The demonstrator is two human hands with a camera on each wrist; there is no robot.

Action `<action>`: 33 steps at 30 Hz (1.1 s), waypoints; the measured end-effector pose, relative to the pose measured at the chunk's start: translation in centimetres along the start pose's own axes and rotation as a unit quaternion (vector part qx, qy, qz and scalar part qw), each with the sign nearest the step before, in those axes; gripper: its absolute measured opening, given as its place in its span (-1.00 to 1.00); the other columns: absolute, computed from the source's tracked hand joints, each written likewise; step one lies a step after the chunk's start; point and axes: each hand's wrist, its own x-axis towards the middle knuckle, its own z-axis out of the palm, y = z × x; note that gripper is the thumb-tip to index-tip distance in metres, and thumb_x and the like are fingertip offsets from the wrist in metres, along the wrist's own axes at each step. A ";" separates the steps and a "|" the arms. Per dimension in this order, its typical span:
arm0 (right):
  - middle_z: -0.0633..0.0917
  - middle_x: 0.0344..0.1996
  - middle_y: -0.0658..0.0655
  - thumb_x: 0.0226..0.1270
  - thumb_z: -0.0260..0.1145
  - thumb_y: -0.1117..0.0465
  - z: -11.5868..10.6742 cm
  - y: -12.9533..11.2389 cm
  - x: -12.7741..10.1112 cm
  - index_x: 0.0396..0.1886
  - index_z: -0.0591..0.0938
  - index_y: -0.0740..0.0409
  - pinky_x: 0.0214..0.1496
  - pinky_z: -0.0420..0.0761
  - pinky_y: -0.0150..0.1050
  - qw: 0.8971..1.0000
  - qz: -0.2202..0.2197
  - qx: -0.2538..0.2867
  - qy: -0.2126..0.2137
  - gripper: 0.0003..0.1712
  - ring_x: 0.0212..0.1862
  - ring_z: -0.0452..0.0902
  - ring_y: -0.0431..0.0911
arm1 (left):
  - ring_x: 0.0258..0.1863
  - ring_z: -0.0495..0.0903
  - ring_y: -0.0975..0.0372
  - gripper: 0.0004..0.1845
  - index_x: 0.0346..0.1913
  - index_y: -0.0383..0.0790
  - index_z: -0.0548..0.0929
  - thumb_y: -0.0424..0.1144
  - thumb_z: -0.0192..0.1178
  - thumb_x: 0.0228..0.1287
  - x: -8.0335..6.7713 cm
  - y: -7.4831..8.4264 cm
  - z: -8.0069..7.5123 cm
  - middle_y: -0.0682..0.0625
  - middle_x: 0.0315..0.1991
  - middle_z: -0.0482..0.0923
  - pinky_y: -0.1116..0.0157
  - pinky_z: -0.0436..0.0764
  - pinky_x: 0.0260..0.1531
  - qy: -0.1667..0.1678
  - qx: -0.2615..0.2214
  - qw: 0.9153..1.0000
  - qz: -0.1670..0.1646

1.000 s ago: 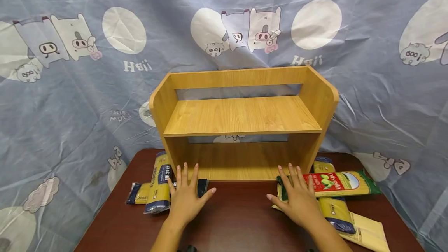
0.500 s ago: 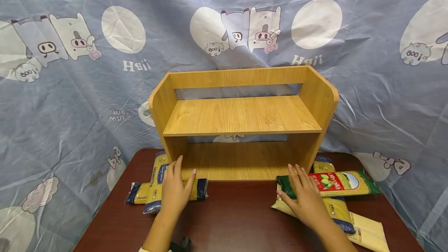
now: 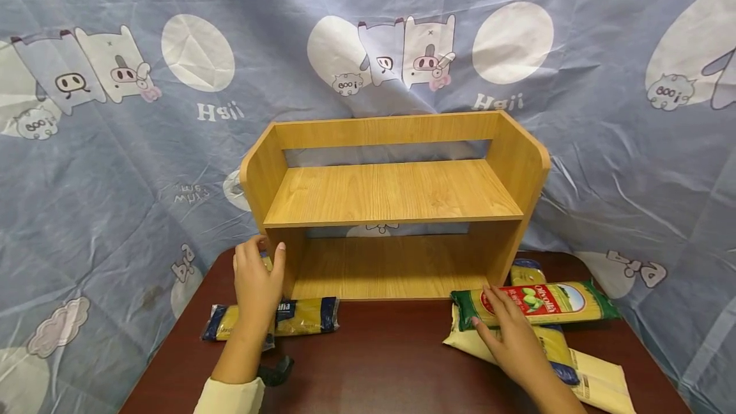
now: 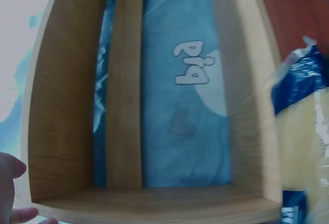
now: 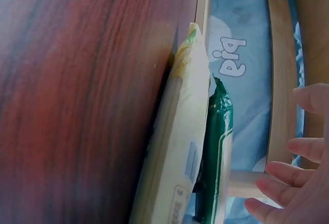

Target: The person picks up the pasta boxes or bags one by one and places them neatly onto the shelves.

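Wooden shelf (image 3: 393, 191) bare; left hand (image 3: 256, 280) perhaps gripping blue pasta packet (image 3: 307, 314), right hand (image 3: 512, 337) flat on green packet (image 3: 537, 302).

Left hand (image 3: 257, 283): covers the upright blue pasta pack, contact unclear.
Right forearm: cut by lower edge.
Pale pasta bag (image 3: 604, 379): corner cut off.
Pack lettering: too small.

Hangs across the whole far side: a blue-grey cartoon-pig sheet (image 3: 115, 165), creased, printed with pale circles. Spreads near, dark reddish-brown and glossy: the bench (image 3: 391, 356). Stands at its far middle: a two-tier wooden shelf (image 3: 393, 193).
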 end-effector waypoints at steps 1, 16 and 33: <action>0.34 0.43 0.42 0.41 0.36 0.03 0.0 0.1 -0.1 0.55 0.28 0.18 0.22 0.34 0.48 1.000 0.001 0.004 0.007 -0.18 0.38 0.28 0.44 | -0.03 0.38 -0.08 -0.47 0.24 -0.34 0.44 0.01 0.16 0.48 0.4 0.0 -0.1 -0.31 0.06 0.42 0.00 0.43 -0.08 0.002 -0.003 1.000 -0.006; 0.40 0.30 0.44 0.52 0.21 -0.09 -0.5 0.9 -2.0 0.51 0.29 0.25 0.22 0.38 0.44 0.993 0.108 0.039 -0.034 -0.24 0.32 0.32 0.44 | 0.19 0.51 -0.12 -0.36 0.39 -0.25 0.31 0.16 0.01 0.52 3.4 0.0 0.2 -0.26 0.23 0.42 -0.11 0.55 0.10 -0.020 -0.084 0.994 -0.073; 0.33 0.27 0.43 0.57 0.12 0.04 -0.2 1.1 -1.9 0.49 0.24 0.37 0.30 0.52 0.17 0.968 0.210 0.110 -0.077 -0.30 0.28 0.43 0.31 | 0.30 0.45 -0.15 -0.33 0.39 -0.25 0.42 0.22 -0.11 0.55 5.4 0.9 -0.4 -0.28 0.30 0.43 -0.15 0.48 0.24 -0.092 -0.105 0.981 -0.135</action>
